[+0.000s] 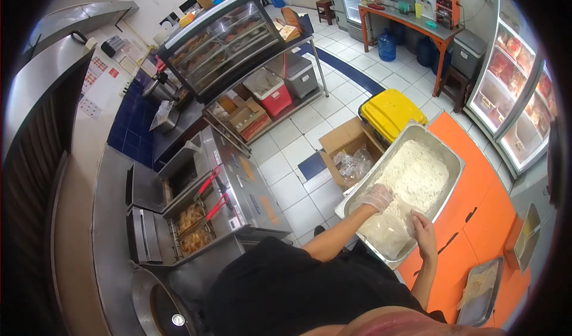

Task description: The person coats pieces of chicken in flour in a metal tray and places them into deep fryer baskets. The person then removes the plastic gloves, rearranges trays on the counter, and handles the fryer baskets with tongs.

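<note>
A deep metal tray [457, 170] holds white, floury powder [420, 163]. In its near end lies a clear plastic bag [386, 233], cloudy with the powder. My left hand [378, 198] wears a clear plastic glove and sits over the tray beside the powder and the bag's far edge. Its fingers look curled inward, and whatever is in them is hidden. At the tray's right side, my bare right hand [424, 233] pinches the bag's edge between thumb and fingers.
The tray rests on an orange counter [476, 217], with a shallow metal tray [479, 288] at right. Beyond stand a cardboard box [351, 151] of plastic bags and a yellow-lidded bin [393, 114]. A fryer with food-filled baskets [193, 229] is at left.
</note>
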`<state>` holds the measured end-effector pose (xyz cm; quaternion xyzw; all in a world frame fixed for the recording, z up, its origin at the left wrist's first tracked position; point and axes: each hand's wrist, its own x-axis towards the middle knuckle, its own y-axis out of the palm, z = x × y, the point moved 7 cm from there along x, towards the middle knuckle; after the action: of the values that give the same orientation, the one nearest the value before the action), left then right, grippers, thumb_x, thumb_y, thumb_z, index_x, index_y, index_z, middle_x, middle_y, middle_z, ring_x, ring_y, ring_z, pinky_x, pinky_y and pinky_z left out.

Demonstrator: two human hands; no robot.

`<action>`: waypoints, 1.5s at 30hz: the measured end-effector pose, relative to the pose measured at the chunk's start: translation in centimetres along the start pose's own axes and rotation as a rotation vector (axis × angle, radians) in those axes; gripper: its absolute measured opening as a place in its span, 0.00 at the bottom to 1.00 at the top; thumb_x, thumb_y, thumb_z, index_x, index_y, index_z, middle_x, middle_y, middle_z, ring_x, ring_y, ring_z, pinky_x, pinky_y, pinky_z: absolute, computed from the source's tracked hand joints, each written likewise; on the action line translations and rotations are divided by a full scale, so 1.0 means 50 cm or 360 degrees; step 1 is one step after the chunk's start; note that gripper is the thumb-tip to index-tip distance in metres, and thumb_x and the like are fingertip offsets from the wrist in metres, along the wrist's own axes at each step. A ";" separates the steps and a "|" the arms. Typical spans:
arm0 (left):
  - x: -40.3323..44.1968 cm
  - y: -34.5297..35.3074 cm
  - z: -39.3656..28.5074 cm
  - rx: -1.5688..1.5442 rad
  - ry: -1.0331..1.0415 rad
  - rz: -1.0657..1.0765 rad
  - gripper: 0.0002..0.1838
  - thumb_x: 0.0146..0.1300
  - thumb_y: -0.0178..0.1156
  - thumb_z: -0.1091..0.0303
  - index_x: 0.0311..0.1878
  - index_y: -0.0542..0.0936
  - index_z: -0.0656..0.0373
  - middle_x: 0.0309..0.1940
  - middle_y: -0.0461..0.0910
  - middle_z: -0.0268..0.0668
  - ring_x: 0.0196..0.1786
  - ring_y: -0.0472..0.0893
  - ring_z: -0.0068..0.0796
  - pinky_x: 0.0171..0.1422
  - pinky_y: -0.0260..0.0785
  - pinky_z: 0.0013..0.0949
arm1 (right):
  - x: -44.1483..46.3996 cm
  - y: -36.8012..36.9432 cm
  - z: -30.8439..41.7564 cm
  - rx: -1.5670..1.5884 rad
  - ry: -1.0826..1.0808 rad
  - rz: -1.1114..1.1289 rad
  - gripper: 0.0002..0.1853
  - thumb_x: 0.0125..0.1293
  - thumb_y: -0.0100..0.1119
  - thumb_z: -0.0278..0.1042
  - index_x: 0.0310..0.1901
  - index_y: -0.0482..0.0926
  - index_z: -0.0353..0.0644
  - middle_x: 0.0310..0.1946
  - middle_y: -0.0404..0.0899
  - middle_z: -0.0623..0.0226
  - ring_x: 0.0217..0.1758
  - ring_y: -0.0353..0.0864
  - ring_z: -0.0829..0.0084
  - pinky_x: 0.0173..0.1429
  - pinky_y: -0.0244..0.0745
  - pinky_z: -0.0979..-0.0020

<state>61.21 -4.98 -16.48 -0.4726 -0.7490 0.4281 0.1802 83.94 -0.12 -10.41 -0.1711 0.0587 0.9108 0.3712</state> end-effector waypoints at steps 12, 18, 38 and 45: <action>0.050 0.093 0.067 0.0122 -0.0050 0.0097 0.16 0.64 0.61 0.57 0.33 0.88 0.62 0.37 0.86 0.56 0.45 0.87 0.55 0.50 0.79 0.50 | -0.021 -0.095 0.025 -0.0559 -0.0357 -0.0491 0.15 0.76 0.59 0.36 0.55 0.81 0.33 0.34 0.80 0.72 0.34 0.75 0.83 0.37 0.73 0.78; -0.002 -0.019 0.037 0.0074 -0.0012 0.0018 0.14 0.72 0.53 0.63 0.42 0.83 0.63 0.38 0.83 0.55 0.45 0.84 0.52 0.52 0.75 0.50 | -0.049 -0.088 0.074 0.0435 0.0009 -0.0328 0.26 0.81 0.50 0.49 0.66 0.75 0.34 0.59 0.83 0.58 0.57 0.84 0.66 0.61 0.81 0.63; -0.108 -0.206 -0.094 0.0079 0.0181 0.0205 0.35 0.72 0.60 0.46 0.73 0.72 0.60 0.60 0.83 0.56 0.63 0.81 0.58 0.66 0.73 0.50 | -0.003 -0.023 0.068 0.1775 -0.0207 0.0203 0.17 0.83 0.47 0.46 0.34 0.71 0.48 0.28 0.65 0.77 0.34 0.68 0.79 0.43 0.71 0.73; -0.117 -0.179 -0.144 -0.0564 0.0036 0.0334 0.36 0.73 0.61 0.51 0.77 0.68 0.61 0.62 0.81 0.57 0.63 0.82 0.53 0.68 0.72 0.41 | 0.012 0.079 0.083 0.0250 -0.0004 0.0012 0.14 0.76 0.62 0.47 0.47 0.83 0.44 0.38 0.81 0.77 0.32 0.72 0.86 0.37 0.69 0.78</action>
<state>63.98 -8.32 -4.32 -0.5770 -0.7572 0.3009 0.0570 79.70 -1.58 -6.84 -0.1401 0.1301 0.9050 0.3800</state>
